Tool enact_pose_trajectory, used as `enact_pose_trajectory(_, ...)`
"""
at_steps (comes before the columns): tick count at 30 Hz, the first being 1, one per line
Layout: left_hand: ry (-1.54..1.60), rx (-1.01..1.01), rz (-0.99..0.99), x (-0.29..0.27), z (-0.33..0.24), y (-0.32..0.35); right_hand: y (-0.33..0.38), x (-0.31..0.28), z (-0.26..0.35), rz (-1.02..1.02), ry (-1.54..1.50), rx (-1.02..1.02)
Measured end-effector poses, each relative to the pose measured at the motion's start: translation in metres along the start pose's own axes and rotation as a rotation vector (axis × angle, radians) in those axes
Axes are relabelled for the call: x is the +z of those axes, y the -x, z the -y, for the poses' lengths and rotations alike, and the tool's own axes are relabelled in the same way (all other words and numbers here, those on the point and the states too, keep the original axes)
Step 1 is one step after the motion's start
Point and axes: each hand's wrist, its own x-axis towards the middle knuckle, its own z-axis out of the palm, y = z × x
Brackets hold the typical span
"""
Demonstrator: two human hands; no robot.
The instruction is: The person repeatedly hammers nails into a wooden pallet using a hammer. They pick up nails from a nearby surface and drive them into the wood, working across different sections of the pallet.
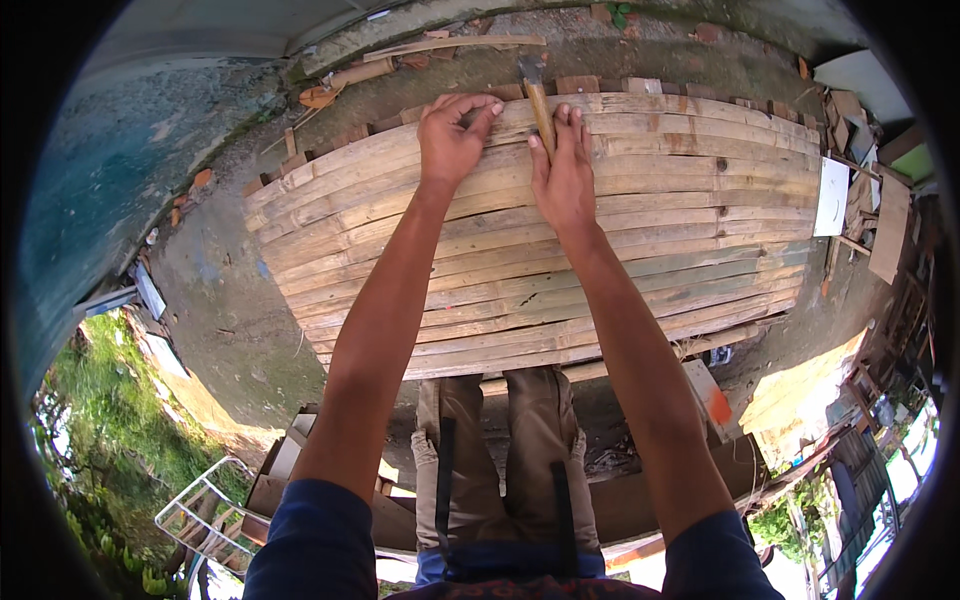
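Observation:
A panel of split bamboo slats (640, 215) lies in front of me, its slats running left to right. Along its far edge, my left hand (453, 140) rests with fingers bent and thumb and forefinger tips close together; whatever they pinch is too small to make out. Just to its right, my right hand (567, 185) has a hammer (541, 115) between thumb and fingers, low on the wooden handle. The dark metal head points away from me, past the panel's far edge.
Short wood pieces (578, 85) poke out beyond the panel's far edge. A blue-green wall (130, 150) stands at the left. Scrap wood and cardboard (888, 225) are piled at the right, beside a white sheet (831, 197). A white metal frame (205, 510) stands lower left.

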Motion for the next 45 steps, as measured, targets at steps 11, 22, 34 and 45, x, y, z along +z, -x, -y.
enact_pose_trajectory(11, -0.023, 0.049, -0.023, 0.001, 0.002, 0.001, 0.001, 0.002, -0.001, -0.003, 0.028, -0.014)
enact_pose_trajectory(22, -0.067, 0.063, -0.018, 0.002, 0.001, 0.004, 0.002, 0.002, -0.004, 0.026, 0.007, 0.010)
enact_pose_trajectory(34, -0.095, 0.249, -0.038, 0.006, 0.012, 0.004, 0.027, -0.055, 0.046, 0.206, -0.295, 0.398)
enact_pose_trajectory(45, -0.109, 0.239, -0.005, 0.003, 0.010, 0.003, 0.023, -0.066, 0.065, 0.293, -0.280, 0.407)
